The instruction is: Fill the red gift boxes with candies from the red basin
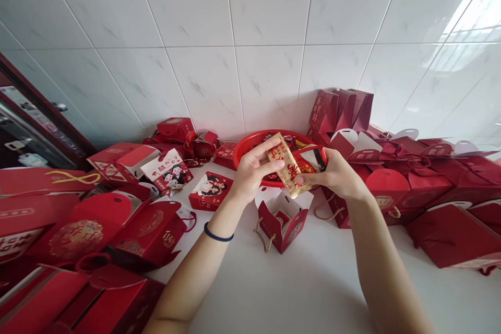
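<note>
My left hand [249, 173] pinches a gold packet [285, 163] with red lettering between thumb and fingers. My right hand [342, 175] is closed around a red packet [309, 159] with a pale patch, its thumb touching the lower end of the gold one. Just below both hands stands an open red gift box [282, 229] with white inner flaps and a rope handle; something small and red lies inside. Behind the hands is a red plastic basin [242, 147] with wrapped items in it, partly hidden by my hands and the packets.
Many red gift boxes crowd the left [148, 229] and right [462, 235] sides of the white table [313, 282]. A box with a cartoon couple [209, 191] lies left of the open box. Tall red bags [340, 109] lean against the tiled wall [270, 78].
</note>
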The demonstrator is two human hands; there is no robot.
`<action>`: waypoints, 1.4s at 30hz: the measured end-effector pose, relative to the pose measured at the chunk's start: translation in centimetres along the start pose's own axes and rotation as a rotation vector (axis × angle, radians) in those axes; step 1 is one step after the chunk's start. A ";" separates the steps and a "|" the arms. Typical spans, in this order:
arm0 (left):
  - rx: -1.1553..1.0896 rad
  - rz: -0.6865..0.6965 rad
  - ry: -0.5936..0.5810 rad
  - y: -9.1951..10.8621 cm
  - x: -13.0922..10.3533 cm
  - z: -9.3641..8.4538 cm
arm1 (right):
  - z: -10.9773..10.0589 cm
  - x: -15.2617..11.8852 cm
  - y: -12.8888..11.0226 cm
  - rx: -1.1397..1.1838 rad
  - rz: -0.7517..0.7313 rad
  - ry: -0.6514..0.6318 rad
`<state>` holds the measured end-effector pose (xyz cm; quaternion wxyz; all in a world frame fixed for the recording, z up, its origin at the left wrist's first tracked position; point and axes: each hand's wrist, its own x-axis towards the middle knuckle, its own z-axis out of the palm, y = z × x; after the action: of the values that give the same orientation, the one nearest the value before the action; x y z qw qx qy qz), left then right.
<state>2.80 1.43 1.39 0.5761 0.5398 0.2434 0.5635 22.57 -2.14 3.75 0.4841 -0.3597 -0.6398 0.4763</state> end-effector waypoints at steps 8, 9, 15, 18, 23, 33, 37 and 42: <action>-0.085 -0.106 0.050 0.5 0.2 -0.2 | 0.3 0.1 0.2 0.008 -0.067 0.093; -0.084 -0.138 0.027 0.6 0.1 -0.3 | 0.3 0.2 0.3 -0.006 -0.081 0.110; 0.048 -0.175 -0.098 0.7 0.0 -0.4 | 0.0 0.4 0.9 -0.144 -0.118 0.197; 0.194 -0.088 -0.095 0.7 0.0 -0.6 | -0.1 0.5 1.1 -0.212 -0.124 0.219; 0.407 -0.073 -0.215 1.1 -0.1 -1.5 | -0.6 0.4 0.7 -0.261 -0.159 0.289; 1.022 -0.041 -0.606 -0.6 0.1 -1.3 | -1.1 -0.5 -0.4 -0.238 -0.144 0.421; 1.098 -0.189 -0.613 -1.4 0.3 -0.1 | -0.8 -0.4 -0.4 -0.257 -0.151 0.369; 1.204 -0.425 -0.601 -1.8 0.2 1.2 | -0.9 -0.4 -0.3 -0.282 -0.160 0.365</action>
<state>4.68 1.60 0.20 0.3169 0.8378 0.4434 0.0326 23.54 -2.39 3.97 0.5728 -0.4522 -0.6283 0.2696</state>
